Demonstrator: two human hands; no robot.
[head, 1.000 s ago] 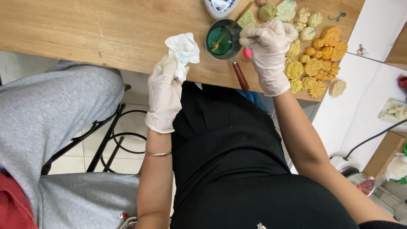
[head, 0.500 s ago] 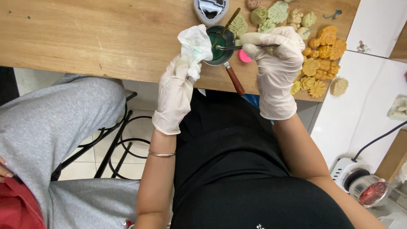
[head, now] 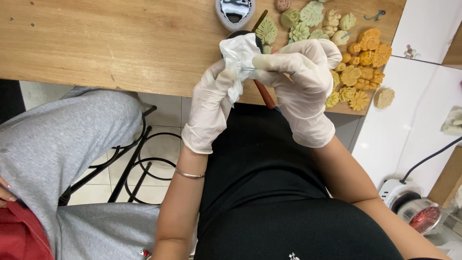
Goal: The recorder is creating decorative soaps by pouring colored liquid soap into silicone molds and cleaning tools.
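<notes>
Both gloved, raised together over the near edge of the wooden table [head: 120, 43]. Left hand [head: 214, 103] upright, fingers clenched on a crumpled white tissue [head: 239, 57]. Right hand [head: 301, 79] bent inward, fingers pinching a thin metal tool [head: 248, 69] whose tip sits in the tissue. Closer together than half a second ago, now hiding the dark bowl [head: 233, 34] at the table's edge.
</notes>
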